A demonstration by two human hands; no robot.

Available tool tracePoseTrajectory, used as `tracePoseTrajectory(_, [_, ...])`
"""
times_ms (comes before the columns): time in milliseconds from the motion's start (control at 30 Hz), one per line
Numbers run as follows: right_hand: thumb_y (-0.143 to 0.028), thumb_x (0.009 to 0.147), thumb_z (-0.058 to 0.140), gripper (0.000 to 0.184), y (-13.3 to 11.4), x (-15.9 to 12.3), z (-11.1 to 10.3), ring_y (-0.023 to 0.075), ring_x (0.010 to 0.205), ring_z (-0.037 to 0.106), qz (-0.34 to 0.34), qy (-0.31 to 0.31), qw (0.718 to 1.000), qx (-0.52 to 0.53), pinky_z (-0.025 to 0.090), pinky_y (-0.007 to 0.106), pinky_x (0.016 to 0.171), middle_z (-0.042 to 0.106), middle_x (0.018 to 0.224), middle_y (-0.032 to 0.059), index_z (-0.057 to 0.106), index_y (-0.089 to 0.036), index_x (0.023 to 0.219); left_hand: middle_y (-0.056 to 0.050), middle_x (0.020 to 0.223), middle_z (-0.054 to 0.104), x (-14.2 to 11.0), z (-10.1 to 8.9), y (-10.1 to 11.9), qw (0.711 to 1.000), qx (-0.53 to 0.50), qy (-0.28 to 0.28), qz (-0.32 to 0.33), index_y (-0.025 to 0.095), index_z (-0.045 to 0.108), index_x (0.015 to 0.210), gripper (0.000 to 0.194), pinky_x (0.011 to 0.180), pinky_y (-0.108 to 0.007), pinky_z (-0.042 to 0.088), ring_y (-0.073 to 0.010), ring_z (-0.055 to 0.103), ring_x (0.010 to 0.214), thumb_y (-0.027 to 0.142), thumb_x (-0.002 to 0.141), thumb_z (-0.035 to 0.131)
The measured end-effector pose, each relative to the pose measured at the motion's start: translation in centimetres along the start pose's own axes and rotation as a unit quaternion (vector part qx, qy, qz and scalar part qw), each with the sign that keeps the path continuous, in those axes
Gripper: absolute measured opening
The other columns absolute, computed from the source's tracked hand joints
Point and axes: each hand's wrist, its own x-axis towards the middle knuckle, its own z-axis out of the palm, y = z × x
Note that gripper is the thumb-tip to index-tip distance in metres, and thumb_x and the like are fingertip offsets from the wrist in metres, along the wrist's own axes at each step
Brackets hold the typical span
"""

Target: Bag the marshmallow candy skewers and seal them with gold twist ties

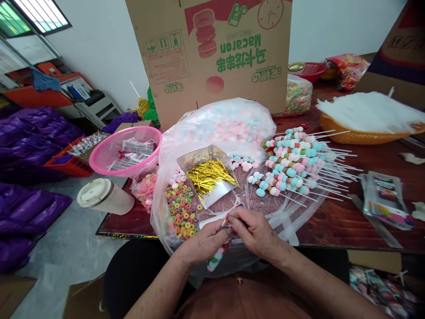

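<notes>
Both my hands meet at the table's front edge, fingers closed around one bagged candy skewer (216, 259). Its blue, pink and white pieces hang below my left hand (206, 241), which grips the upper part. My right hand (254, 230) pinches the gathered top of the bag, where a printed bit shows; the fingertips hide the rest. Just beyond lies a metal scoop tray (217, 199) holding gold twist ties (212, 175). Left of it are ring-shaped gummies (182, 208) on clear plastic. To the right, a pile of candy skewers (292, 164) has its white sticks pointing right.
A large plastic bag of pastel candies (222, 126) leans before a cardboard box (212, 57). On the left stand a pink basket (96, 153) with printed packets and a lidded cup (106, 195). Printed bags (387, 199) and an orange basket (358, 135) are on the right.
</notes>
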Motion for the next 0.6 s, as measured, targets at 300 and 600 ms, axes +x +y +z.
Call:
tracePoseTrajectory(300, [-0.011, 0.085, 0.04, 0.028, 0.3, 0.5, -0.7, 0.0236, 0.093, 0.053, -0.327, -0.223, 0.853, -0.342, 0.031, 0.044, 0.097, 0.064, 0.092, 0.0106, 0.056, -0.011, 0.107, -0.001, 0.071, 0.054, -0.3, -1.8, 0.4, 0.995, 0.073, -0.052, -0.038, 0.017, 0.055, 0.079, 0.027, 0.051, -0.021, 0.041, -0.0119, 0.049, 0.06, 0.042, 0.081, 0.045])
tracePoseTrajectory(600, [-0.032, 0.085, 0.028, 0.028, -0.1, -1.4, 2.8, 0.012, 0.043, 0.043, 0.242, -0.337, 0.904, 0.104, 0.038, 0.025, 0.045, 0.044, 0.046, -0.0023, 0.04, -0.02, 0.062, -0.008, 0.079, 0.064, -1.8, -3.8, 0.2, 0.755, 0.596, -0.008, 0.275, 0.013, 0.059, 0.085, 0.013, 0.064, -0.032, 0.046, -0.0216, 0.059, 0.07, 0.018, 0.08, 0.049])
